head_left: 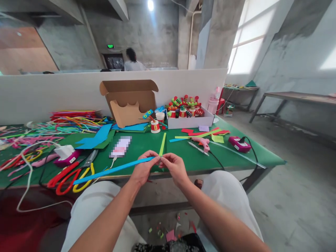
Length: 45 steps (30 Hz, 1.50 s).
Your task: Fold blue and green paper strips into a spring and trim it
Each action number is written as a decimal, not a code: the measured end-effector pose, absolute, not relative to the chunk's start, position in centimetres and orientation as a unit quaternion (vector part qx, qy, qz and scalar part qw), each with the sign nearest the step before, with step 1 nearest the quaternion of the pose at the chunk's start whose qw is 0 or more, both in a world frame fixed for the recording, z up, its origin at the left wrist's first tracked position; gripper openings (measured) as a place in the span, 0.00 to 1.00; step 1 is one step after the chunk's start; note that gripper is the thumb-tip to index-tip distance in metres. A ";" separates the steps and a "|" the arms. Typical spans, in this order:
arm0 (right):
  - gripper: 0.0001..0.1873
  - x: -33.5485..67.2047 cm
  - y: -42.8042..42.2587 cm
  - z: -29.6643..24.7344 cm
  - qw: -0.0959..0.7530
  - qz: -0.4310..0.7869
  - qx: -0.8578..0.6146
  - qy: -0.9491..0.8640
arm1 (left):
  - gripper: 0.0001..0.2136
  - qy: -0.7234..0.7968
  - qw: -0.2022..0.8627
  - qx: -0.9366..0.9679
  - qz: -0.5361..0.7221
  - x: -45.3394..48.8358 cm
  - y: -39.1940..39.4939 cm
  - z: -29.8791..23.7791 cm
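Note:
My left hand (144, 168) and my right hand (174, 167) meet just above the near edge of the green table (183, 154). Both pinch the same end of a long blue paper strip (112, 170), which runs left and down from my fingers over the scissors. A lime green strip (162, 144) rises from the same pinch point toward the table's middle. My fingers are pressed together on both hands, and the joint between the two strips is hidden by them.
Red and yellow scissors (73, 176) lie left of my hands, beside a pink glue gun (201, 141) and its cable. A cardboard box (130, 101), a white tray of craft figures (189, 115), pipe cleaners (70, 120) and paper scraps fill the table. A person stands behind the partition.

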State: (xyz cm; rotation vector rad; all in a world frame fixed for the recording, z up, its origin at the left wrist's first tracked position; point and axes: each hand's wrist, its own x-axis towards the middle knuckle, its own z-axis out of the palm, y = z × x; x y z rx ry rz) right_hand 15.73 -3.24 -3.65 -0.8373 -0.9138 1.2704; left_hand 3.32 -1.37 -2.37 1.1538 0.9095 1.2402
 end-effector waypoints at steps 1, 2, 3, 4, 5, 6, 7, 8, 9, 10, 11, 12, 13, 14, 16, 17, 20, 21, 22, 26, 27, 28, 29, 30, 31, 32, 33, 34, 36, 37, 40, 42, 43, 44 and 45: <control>0.14 15.9 -3.2 -3.7 0.627 0.563 -0.365 -0.397 | 0.15 0.389 0.574 0.489 0.529 3.3 -1.4 -2.4; 0.14 16.0 -3.1 -3.7 0.621 0.569 -0.365 -0.396 | 0.15 0.391 0.573 0.490 0.529 3.3 -1.4 -2.4; 0.14 16.2 -3.1 -3.6 0.616 0.573 -0.366 -0.398 | 0.15 0.392 0.568 0.495 0.528 3.3 -1.4 -2.5; 0.14 16.3 -3.1 -3.5 0.613 0.575 -0.366 -0.400 | 0.14 0.394 0.562 0.501 0.527 3.2 -1.3 -2.5; 0.14 16.5 -3.0 -3.5 0.610 0.575 -0.368 -0.403 | 0.14 0.397 0.554 0.508 0.527 3.2 -1.3 -2.6; 0.14 16.6 -3.0 -3.4 0.608 0.575 -0.368 -0.406 | 0.14 0.399 0.546 0.514 0.527 3.2 -1.2 -2.7; 0.15 16.7 -3.0 -3.4 0.607 0.574 -0.369 -0.408 | 0.13 0.402 0.539 0.519 0.527 3.2 -1.2 -2.8; 0.15 16.8 -2.9 -3.3 0.605 0.574 -0.369 -0.411 | 0.13 0.404 0.534 0.524 0.526 3.2 -1.2 -2.9; 0.15 16.9 -2.9 -3.3 0.602 0.574 -0.368 -0.415 | 0.13 0.405 0.530 0.528 0.525 3.2 -1.1 -2.9; 0.16 17.0 -2.9 -3.4 0.599 0.575 -0.367 -0.419 | 0.13 0.406 0.528 0.531 0.524 3.2 -1.1 -2.9; 0.16 17.1 -2.8 -3.4 0.596 0.576 -0.366 -0.423 | 0.14 0.405 0.527 0.534 0.522 3.2 -1.1 -2.9; 0.16 17.2 -2.8 -3.4 0.593 0.578 -0.365 -0.426 | 0.14 0.404 0.528 0.536 0.520 3.2 -1.1 -2.9; 0.17 17.2 -2.8 -3.4 0.590 0.579 -0.365 -0.428 | 0.14 0.402 0.530 0.537 0.519 3.3 -1.1 -2.9; 0.17 17.3 -2.8 -3.4 0.588 0.581 -0.365 -0.429 | 0.14 0.401 0.531 0.539 0.518 3.3 -1.2 -2.8; 0.17 17.3 -2.8 -3.5 0.583 0.582 -0.367 -0.432 | 0.13 0.402 0.526 0.546 0.513 3.3 -1.3 -2.8; 0.17 17.3 -2.7 -3.5 0.582 0.580 -0.371 -0.433 | 0.13 0.406 0.520 0.550 0.512 3.3 -1.3 -2.7; 0.15 17.3 -2.7 -3.5 0.584 0.567 -0.386 -0.434 | 0.13 0.416 0.499 0.563 0.511 3.4 -1.3 -2.9; 0.15 17.3 -2.7 -3.5 0.585 0.561 -0.392 -0.436 | 0.13 0.418 0.492 0.566 0.512 3.4 -1.2 -3.0; 0.14 17.3 -2.7 -3.5 0.584 0.555 -0.397 -0.439 | 0.13 0.424 0.483 0.569 0.514 3.4 -1.2 -3.1; 0.12 17.1 -2.7 -3.6 0.585 0.534 -0.416 -0.446 | 0.12 0.470 0.407 0.597 0.507 3.6 -1.0 -3.6; 0.12 17.0 -2.7 -3.8 0.588 0.528 -0.420 -0.446 | 0.10 0.480 0.382 0.607 0.505 3.6 -1.0 -3.6; 0.12 17.0 -2.6 -3.9 0.591 0.523 -0.424 -0.444 | 0.09 0.484 0.359 0.619 0.503 3.6 -1.1 -3.7; 0.12 17.0 -2.5 -4.0 0.593 0.519 -0.427 -0.443 | 0.08 0.484 0.342 0.632 0.500 3.6 -1.1 -3.6; 0.13 17.1 -2.4 -4.2 0.594 0.517 -0.428 -0.442 | 0.07 0.480 0.328 0.643 0.498 3.6 -1.2 -3.6; 0.13 17.1 -2.3 -4.3 0.595 0.518 -0.429 -0.440 | 0.06 0.474 0.319 0.654 0.496 3.6 -1.3 -3.5; 0.14 17.2 -2.2 -4.4 0.595 0.520 -0.430 -0.437 | 0.06 0.467 0.313 0.663 0.494 3.6 -1.4 -3.4; 0.14 17.2 -2.1 -4.5 0.594 0.524 -0.429 -0.434 | 0.07 0.462 0.310 0.668 0.495 3.7 -1.4 -3.3; 0.14 17.3 -2.1 -4.5 0.592 0.528 -0.429 -0.432 | 0.07 0.458 0.309 0.670 0.496 3.7 -1.4 -3.1; 0.15 17.3 -2.0 -4.6 0.588 0.534 -0.427 -0.432 | 0.08 0.460 0.323 0.658 0.502 3.7 -1.4 -3.0; 0.15 17.3 -2.0 -4.5 0.586 0.536 -0.424 -0.435 | 0.08 0.463 0.343 0.644 0.503 3.8 -1.4 -3.0; 0.14 17.3 -2.1 -4.5 0.577 0.543 -0.411 -0.450 | 0.09 0.461 0.439 0.575 0.514 3.9 -1.3 -3.1; 0.14 17.3 -2.2 -4.3 0.569 0.549 -0.402 -0.462 | 0.11 0.446 0.494 0.529 0.526 3.9 -1.2 -3.2; 0.14 17.3 -2.2 -4.3 0.565 0.552 -0.398 -0.466 | 0.12 0.440 0.510 0.515 0.531 3.9 -1.2 -3.2; 0.14 17.3 -2.2 -4.2 0.562 0.554 -0.396 -0.469 | 0.12 0.436 0.519 0.507 0.533 3.9 -1.2 -3.2; 0.14 17.3 -2.3 -4.1 0.560 0.557 -0.395 -0.470 | 0.12 0.435 0.522 0.504 0.533 3.8 -1.2 -3.2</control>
